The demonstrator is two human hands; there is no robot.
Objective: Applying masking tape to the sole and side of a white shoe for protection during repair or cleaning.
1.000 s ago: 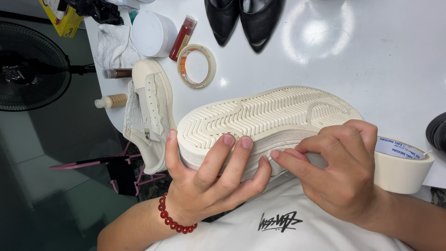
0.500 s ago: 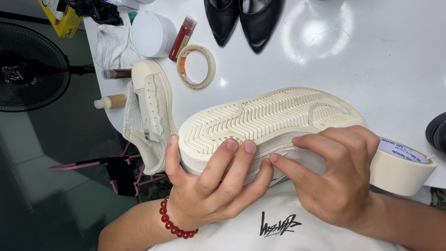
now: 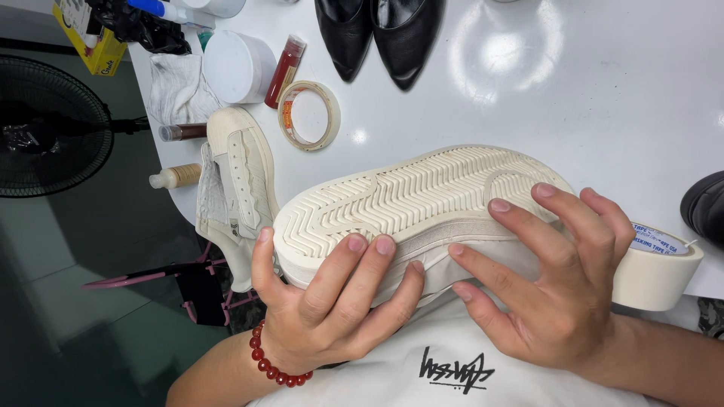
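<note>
Hands hold a cream sneaker [image 3: 422, 203] sole-up, close against the person's white shirt at the near edge of the bench [image 3: 603, 113]; the left hand [image 3: 332, 301] cups the toe end from below, thumb up along the rubber rim, fingers curled over the side wall and clamped on it; the right hand [image 3: 558, 279] spreads over the heel half, fingertips pressed along a pale strip of masking tape that runs just under the sole edge, so it too is closed on the shoe rather than free. By the look of it the step in hand is smoothing that strip down along the side; the next move likely calls for a firm, even press that follows the curve of the sole, with the left hand steadying the shoe against twisting. A red bead bracelet [image 3: 275, 369] sits on the left wrist; both wrists are bent inward, palms facing each other across the shoe.

Just beside the right hand, partly behind it, lies a wide roll of masking tape [image 3: 660, 275]. Farther out on the left, the second cream sneaker [image 3: 237, 188] lies on its side over the bench edge, near a small bottle [image 3: 175, 177]; beyond it lie a thinner tape ring [image 3: 309, 114], a red tube [image 3: 285, 71], a round white tub [image 3: 237, 66] and a crumpled cloth [image 3: 177, 90]. At the far edge stand two black pointed shoes [image 3: 381, 34]; a black fan [image 3: 49, 128] stands off the bench to the left.
</note>
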